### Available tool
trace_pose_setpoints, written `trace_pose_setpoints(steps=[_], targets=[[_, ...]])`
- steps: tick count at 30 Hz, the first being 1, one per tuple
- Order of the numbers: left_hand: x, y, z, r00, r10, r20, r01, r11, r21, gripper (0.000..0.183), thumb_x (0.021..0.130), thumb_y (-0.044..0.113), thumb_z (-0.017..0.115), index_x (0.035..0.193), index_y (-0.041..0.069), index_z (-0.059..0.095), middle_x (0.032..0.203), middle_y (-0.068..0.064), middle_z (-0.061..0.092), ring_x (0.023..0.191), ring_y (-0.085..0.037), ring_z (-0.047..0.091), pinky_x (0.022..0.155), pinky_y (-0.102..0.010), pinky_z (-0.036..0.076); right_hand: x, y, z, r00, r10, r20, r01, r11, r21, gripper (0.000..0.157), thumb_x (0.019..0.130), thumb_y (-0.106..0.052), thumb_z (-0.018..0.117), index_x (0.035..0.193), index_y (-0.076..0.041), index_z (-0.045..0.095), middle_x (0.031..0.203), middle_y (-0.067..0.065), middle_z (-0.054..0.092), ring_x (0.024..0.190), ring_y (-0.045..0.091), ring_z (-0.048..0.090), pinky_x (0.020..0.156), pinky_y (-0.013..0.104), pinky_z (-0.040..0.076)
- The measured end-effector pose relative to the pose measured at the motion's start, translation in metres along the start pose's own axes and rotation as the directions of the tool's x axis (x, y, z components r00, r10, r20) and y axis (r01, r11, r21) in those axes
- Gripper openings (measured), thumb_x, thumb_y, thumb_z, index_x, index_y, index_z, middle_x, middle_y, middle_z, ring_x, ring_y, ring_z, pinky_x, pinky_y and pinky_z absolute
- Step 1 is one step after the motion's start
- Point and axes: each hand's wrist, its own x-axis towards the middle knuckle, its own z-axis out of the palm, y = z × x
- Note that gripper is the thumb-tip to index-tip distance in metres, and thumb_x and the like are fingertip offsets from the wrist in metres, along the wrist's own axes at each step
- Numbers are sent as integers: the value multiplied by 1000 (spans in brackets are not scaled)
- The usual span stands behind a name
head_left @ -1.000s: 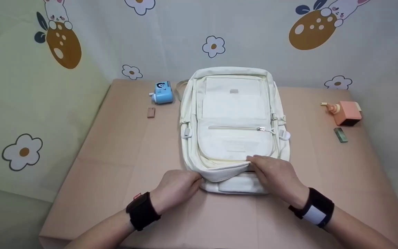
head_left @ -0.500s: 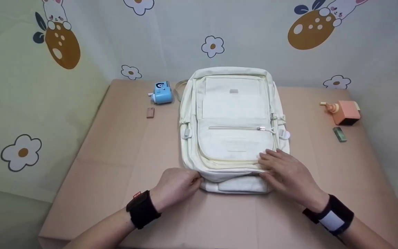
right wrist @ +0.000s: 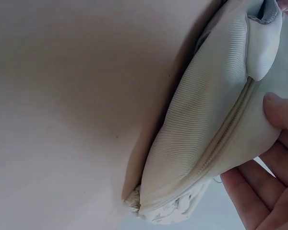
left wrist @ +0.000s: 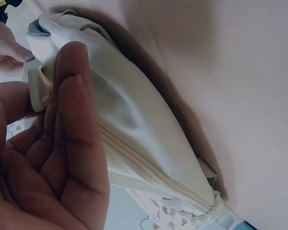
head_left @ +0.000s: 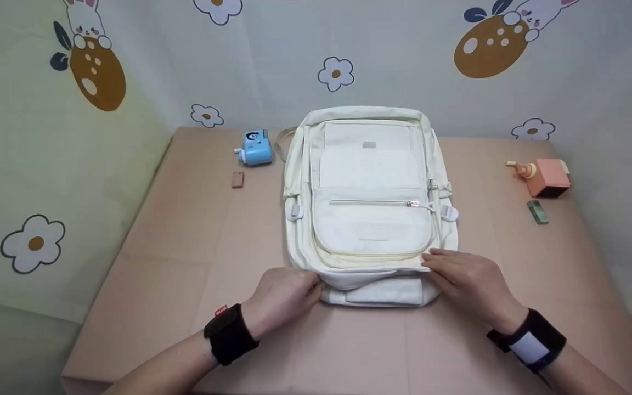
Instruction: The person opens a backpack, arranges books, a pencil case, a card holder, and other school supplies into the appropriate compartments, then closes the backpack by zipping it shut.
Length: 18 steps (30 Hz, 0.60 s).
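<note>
A cream backpack (head_left: 371,170) lies front side up on the table, its bottom end toward me. My left hand (head_left: 284,296) is at its lower left corner. In the left wrist view, thumb and fingers pinch a small cream tab or edge strip (left wrist: 38,91) of the bag; which it is I cannot tell. My right hand (head_left: 472,282) holds the rim of the front compartment near the lower right corner. The right wrist view shows the thumb on the panel (right wrist: 259,124) beside a zipper (right wrist: 228,124), with the fingers behind it. The lower edge sags in the middle.
Left of the bag stand a blue crank pencil sharpener (head_left: 257,149) and a small brownish-pink block (head_left: 237,179). On the right are an orange crank sharpener (head_left: 547,178) and a small green block (head_left: 537,212). A patterned cloth (head_left: 393,66) hangs behind the table (head_left: 184,296).
My right hand has slid right along the bag's lower rim, its fingers spreading midway and closing again at the corner. The left hand stays in place.
</note>
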Motion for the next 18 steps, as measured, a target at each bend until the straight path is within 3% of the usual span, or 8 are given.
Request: trace_pose_setpoints(steps=[8, 14, 18], targets=[[10, 19, -1, 996, 67, -60, -66, 998, 22, 35, 91, 18, 69, 64, 19, 47, 51, 11, 36, 44, -8, 38, 39, -28, 32, 8, -4, -2, 1000, 27, -12, -27, 1000, 12, 31, 78, -5, 87, 107, -11, 81, 105, 2, 78, 96, 19, 75, 76, 39, 59], [28, 37, 0, 991, 129, -29, -128, 992, 23, 37, 93, 20, 65, 61, 21, 46, 52, 13, 34, 44, -7, 37, 40, -27, 31, 9, -4, -2, 999, 42, -10, -42, 999, 11, 32, 77, -4, 88, 108, -10, 81, 104, 2, 78, 93, 18, 75, 74, 38, 60], [35, 42, 0, 991, 134, 4, -134, 991, 23, 37, 94, 21, 65, 62, 21, 46, 53, 13, 37, 45, -8, 38, 40, -28, 32, 8, -4, -1, 999, 47, -15, -47, 999, 9, 33, 76, -3, 89, 107, -10, 81, 103, 2, 78, 92, 17, 75, 73, 37, 60]])
